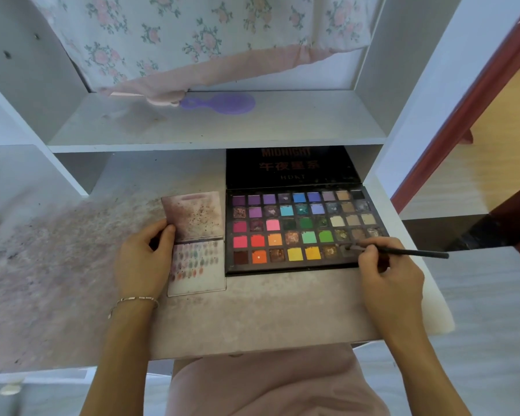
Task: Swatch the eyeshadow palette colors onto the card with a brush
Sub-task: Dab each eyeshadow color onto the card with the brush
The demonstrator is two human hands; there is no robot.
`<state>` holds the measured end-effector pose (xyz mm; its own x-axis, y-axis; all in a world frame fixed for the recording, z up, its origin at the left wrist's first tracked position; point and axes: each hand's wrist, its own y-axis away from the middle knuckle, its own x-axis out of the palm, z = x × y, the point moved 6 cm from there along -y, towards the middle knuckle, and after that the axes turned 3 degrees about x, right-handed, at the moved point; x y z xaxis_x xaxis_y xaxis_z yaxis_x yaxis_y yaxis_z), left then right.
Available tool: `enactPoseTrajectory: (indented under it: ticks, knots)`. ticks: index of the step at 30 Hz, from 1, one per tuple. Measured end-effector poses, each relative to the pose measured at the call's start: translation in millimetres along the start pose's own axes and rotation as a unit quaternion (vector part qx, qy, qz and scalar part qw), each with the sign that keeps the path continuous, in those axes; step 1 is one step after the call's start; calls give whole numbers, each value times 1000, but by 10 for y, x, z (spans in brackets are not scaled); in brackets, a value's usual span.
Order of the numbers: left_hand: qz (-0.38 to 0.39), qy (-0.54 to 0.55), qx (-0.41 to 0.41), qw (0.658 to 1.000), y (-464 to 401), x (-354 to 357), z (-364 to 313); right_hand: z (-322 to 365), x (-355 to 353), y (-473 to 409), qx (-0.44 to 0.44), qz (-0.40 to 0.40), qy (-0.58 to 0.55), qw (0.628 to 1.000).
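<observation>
The brush (403, 251) is pinched in the fingers of the right hand (388, 271), at the lower right of the eyeshadow palette (305, 229). Its tip touches a dark pan in the bottom row, and its thin black handle points toward the right edge of the frame. The open palette lies in the centre, with rows of purple, blue, green, red and yellow pans. Just beside it on the left lies the card (197, 265), covered with small colour marks. The left hand (144, 259) grips the card's left edge. Both rest on a stained white desk (252, 310).
</observation>
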<state>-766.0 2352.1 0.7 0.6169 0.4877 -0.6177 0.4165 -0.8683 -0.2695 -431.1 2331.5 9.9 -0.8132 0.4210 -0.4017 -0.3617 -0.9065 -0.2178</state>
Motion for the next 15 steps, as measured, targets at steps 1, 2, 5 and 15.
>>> enactPoseTrajectory:
  ticks: [1, 2, 5, 15]
  knots:
    - [1, 1, 3, 1000, -1, 0, -2, 17, 11, -2, -2, 8, 4, 1000]
    - [3, 2, 5, 1000, -4, 0, -2, 30, 27, -2, -3, 17, 9, 1000]
    - [5, -4, 12, 1000, -6, 1, -2, 16, 30, 8, 1, 20, 16, 1000]
    - [13, -9, 13, 1000, -19, 18, 29, -9, 2, 17, 8, 3, 17, 1000]
